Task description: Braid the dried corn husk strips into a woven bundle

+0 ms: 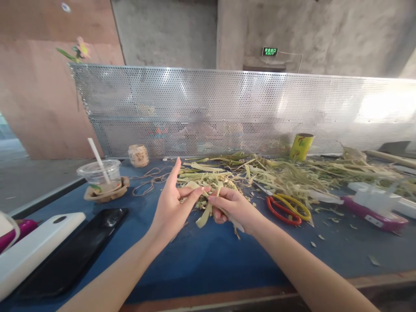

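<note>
Between my fingertips is a pale green strip of dried plant leaf point(205, 215), folded or crossed over itself, with one end hanging down. My left hand point(175, 203) pinches it between thumb and finger, while another finger points upward. My right hand point(232, 206) is closed on the same strip from the other side, and a pale end shows below the palm. Just behind both hands lies a heap of cut leaf pieces and stalks point(211, 177). Scissors with red and yellow handles point(286, 209) rest to the right of my right hand.
On the left of the blue table point(201, 268) are a black phone point(71, 251), a white case-like object point(42, 247), a plastic cup with a straw point(100, 173) and loose string point(151, 180). A yellow-green can point(301, 146) and a purple-and-white device point(373, 212) stand right. A perforated metal panel point(227, 108) closes the back.
</note>
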Tool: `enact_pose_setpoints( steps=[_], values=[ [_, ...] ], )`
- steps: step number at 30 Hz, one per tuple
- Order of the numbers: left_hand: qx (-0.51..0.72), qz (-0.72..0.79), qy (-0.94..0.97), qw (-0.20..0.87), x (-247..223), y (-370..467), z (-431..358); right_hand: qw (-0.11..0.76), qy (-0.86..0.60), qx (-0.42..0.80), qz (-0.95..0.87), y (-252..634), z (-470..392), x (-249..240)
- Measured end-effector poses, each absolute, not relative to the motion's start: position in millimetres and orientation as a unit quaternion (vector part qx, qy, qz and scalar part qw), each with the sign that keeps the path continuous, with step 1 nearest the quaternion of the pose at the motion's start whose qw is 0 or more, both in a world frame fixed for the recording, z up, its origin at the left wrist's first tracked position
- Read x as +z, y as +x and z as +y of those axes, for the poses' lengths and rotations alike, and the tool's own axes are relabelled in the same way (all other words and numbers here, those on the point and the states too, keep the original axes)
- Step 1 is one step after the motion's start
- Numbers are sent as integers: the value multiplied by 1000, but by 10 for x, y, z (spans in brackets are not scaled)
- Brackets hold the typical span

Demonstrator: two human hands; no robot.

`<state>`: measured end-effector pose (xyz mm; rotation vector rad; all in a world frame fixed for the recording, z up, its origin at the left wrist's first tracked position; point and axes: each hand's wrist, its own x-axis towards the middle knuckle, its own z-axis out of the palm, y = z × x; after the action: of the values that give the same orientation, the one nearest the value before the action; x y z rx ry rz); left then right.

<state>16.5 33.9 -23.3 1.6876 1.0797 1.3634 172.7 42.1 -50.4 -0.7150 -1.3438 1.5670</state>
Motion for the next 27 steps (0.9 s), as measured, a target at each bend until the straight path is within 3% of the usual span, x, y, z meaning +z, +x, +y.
enact_pose_setpoints(
  steps=[5, 12, 27],
  values=[
    [581, 374, 615, 380, -240, 134, 412, 485, -264, 590, -589, 1820, 429, -452],
    [513, 333, 609, 504, -273, 197, 361, 487, -254, 583, -599, 1819, 411, -431],
    [511, 358, 619, 476, -197, 190, 292, 490, -239, 568, -616, 1821, 391, -427]
  ],
)
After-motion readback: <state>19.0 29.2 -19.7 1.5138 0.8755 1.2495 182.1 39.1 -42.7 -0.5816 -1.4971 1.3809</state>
